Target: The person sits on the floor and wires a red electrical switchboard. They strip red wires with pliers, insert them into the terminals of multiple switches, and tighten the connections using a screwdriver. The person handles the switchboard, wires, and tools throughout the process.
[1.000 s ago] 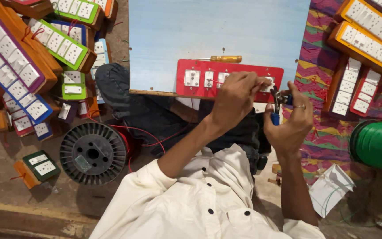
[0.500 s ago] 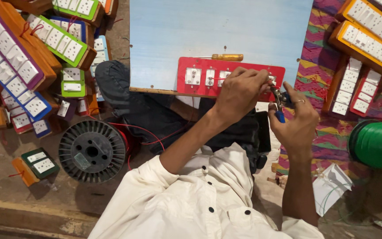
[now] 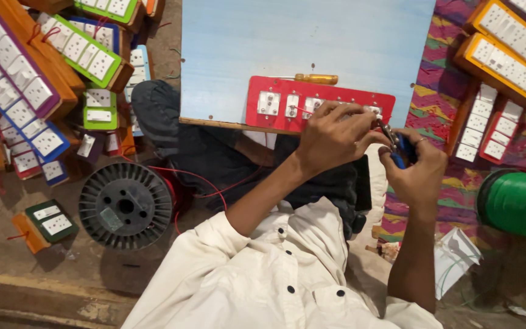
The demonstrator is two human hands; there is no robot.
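The left hand [image 3: 336,135] pinches a thin wire end at the red board [image 3: 275,106], which lies on the blue panel [image 3: 305,42]. The right hand [image 3: 418,167] grips blue-handled pliers [image 3: 397,149] beside it. Sockets already sit in the board; wiring appears unfinished. A screwdriver [image 3: 315,78] lies above.

Your panel [image 3: 275,103] is red with white switches, the board [image 3: 275,42] under it pale blue, your shirt [image 3: 263,274] white.

Left hand [image 3: 336,137] hides red switch panel [image 3: 275,106] right part.
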